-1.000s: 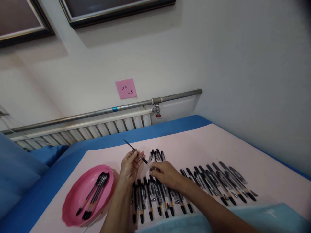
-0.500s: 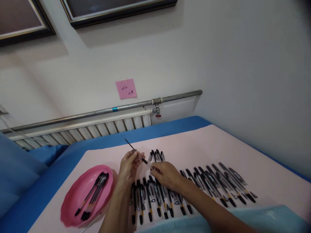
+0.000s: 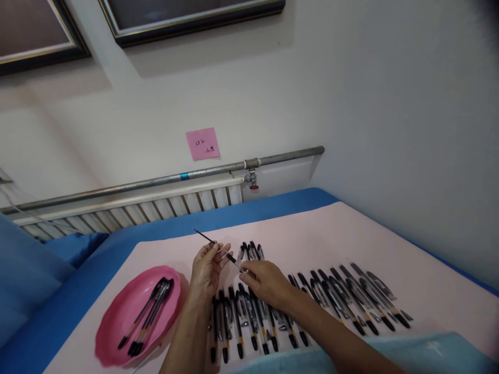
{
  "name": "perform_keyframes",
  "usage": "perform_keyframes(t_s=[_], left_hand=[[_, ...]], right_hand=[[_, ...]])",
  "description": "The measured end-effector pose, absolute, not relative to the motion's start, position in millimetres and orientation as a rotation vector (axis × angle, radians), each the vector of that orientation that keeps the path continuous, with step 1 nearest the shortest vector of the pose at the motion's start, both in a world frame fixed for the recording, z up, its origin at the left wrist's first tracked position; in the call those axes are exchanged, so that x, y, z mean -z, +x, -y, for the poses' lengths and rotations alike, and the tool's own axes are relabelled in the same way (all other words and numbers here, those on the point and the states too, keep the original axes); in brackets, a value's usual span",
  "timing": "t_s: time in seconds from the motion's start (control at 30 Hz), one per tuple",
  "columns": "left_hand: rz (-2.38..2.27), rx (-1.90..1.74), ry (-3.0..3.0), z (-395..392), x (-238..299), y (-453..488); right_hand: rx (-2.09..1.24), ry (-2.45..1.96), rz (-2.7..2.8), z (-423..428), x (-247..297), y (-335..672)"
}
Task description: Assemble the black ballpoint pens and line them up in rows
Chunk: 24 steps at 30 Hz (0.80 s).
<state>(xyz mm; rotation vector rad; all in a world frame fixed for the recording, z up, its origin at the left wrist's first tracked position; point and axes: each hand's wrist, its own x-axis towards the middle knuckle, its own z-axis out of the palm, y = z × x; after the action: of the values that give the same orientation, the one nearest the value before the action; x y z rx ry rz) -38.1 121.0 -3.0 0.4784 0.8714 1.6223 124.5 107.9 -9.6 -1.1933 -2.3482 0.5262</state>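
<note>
Single head cam, looking forward and down, rolled slightly. Left hand (image 3: pixel 206 267) and right hand (image 3: pixel 265 280) sit low-centre, close in; wall (image 3: pixel 351 104) beyond them fills the upper frame.

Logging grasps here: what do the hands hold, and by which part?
The left hand pinches a thin refill partway along; the right hand holds the pen barrel by its near end.

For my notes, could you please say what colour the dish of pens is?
The dish is pink; head view shows it.

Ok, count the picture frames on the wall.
2. The left frame hangs at top left, the middle frame at top centre; the view's edge cuts both off, so others may be hidden.
</note>
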Motion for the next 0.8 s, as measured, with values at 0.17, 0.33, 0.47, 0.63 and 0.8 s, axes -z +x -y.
perform_keyframes(t_s=[0.17,0.33,0.47,0.63,0.8], left_hand=[[-0.939,-1.603,0.525,-122.1,5.6,-39.5],[-0.990,-1.592,0.585,-122.1,6.2,-39.3],[-1.007,-1.600,0.598,-122.2,6.9,-38.6],[-1.009,-1.591,0.640,-121.5,6.7,-38.1],[-1.000,-1.585,0.657,-121.3,6.6,-39.5]], right_hand=[[-0.549,-1.230,2.346,-108.9,9.7,125.1],[-0.416,-1.261,2.398,-108.8,10.3,126.4],[-0.369,-1.276,2.420,-108.5,11.1,126.4],[-0.442,-1.300,2.396,-109.5,13.1,124.6],[-0.529,-1.269,2.381,-110.5,14.9,124.8]])
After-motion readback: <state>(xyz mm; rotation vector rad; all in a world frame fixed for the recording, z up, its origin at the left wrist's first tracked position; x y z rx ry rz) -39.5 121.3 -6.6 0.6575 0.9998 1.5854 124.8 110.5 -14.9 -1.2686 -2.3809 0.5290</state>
